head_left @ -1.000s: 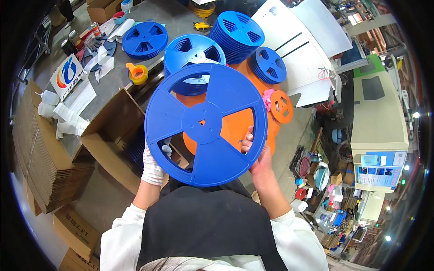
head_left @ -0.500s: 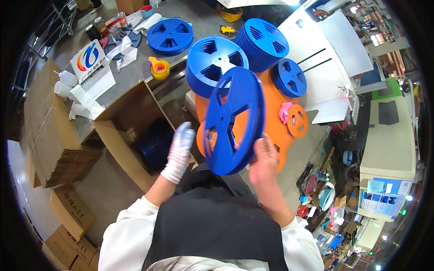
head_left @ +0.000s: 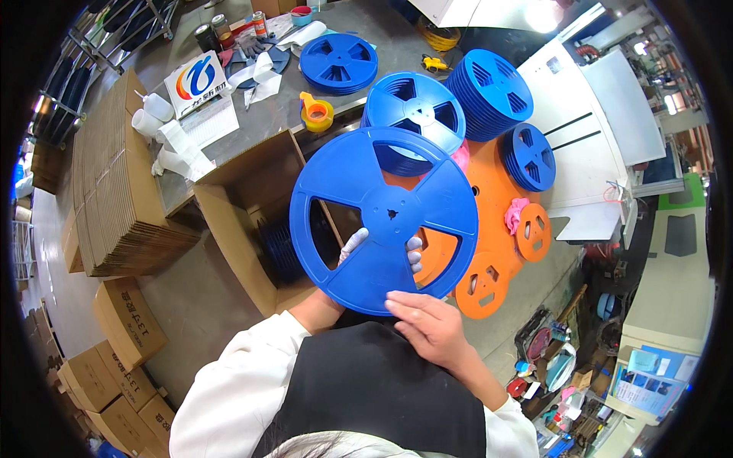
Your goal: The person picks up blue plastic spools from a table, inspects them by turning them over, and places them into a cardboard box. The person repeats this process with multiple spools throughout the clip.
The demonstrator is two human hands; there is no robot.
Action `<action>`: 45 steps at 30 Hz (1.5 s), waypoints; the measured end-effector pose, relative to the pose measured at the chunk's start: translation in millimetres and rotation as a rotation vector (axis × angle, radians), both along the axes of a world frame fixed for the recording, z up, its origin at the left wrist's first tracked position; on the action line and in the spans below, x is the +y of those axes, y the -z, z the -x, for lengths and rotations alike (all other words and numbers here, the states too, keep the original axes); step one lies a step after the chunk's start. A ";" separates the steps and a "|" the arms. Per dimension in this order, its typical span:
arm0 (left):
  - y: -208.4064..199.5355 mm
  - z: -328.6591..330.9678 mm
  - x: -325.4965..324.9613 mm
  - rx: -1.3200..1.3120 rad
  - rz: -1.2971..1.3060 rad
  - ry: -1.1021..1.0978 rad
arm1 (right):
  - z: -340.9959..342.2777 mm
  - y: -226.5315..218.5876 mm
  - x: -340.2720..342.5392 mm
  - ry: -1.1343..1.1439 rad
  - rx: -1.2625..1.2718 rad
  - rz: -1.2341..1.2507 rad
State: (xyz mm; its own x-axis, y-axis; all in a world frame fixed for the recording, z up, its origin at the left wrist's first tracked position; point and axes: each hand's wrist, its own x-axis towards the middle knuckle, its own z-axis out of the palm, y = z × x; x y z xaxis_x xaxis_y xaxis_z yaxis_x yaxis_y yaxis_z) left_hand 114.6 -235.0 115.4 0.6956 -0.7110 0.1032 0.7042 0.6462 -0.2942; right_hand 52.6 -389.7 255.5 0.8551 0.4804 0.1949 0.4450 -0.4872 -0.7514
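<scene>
A large blue plastic reel (head_left: 336,181) faces me in front of my chest, with three wide cut-outs around its hub. My left hand (head_left: 353,244), in a striped glove, grips it from behind. Its fingers show through two of the cut-outs, while the palm is hidden. At the bottom rim, the stretched fingertips of my bare right hand (head_left: 435,328) touch the reel's face. Just beyond stands a stack of similar blue reels (head_left: 422,114). To its right are a taller reel stack (head_left: 477,107) and a stack of smaller blue reels (head_left: 527,156).
An orange stand (head_left: 489,179) sits under the stacks, with small orange discs (head_left: 482,285) beside it. On the left, an open carton (head_left: 237,168) holds dark reels (head_left: 279,244). Yellow tape (head_left: 317,114) and more blue reels (head_left: 336,65) lie on the grey table. Flattened cardboard (head_left: 122,191) stands further left.
The reel has turned from a steep tilt to face me. My left hand, empty before, now grips it from behind. My right hand has let go of the side rim and moved to the bottom.
</scene>
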 end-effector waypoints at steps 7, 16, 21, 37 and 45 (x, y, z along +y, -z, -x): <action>-0.2 1.9 2.9 -0.002 -0.069 0.025 | 9.3 17.3 -33.2 0.260 -0.189 0.342; -17.9 11.0 -10.5 0.024 -0.201 0.004 | 7.9 48.1 10.3 0.011 -0.326 0.459; -13.8 11.6 -6.2 0.072 -0.275 0.001 | 4.8 37.3 -5.8 0.076 -0.385 0.252; -41.3 21.1 -26.9 -0.095 -1.445 -0.480 | 9.6 50.5 -4.8 0.490 0.547 -0.995; -38.7 24.1 -21.1 -0.038 -1.450 -0.324 | 3.3 55.6 -16.2 0.794 0.734 -1.246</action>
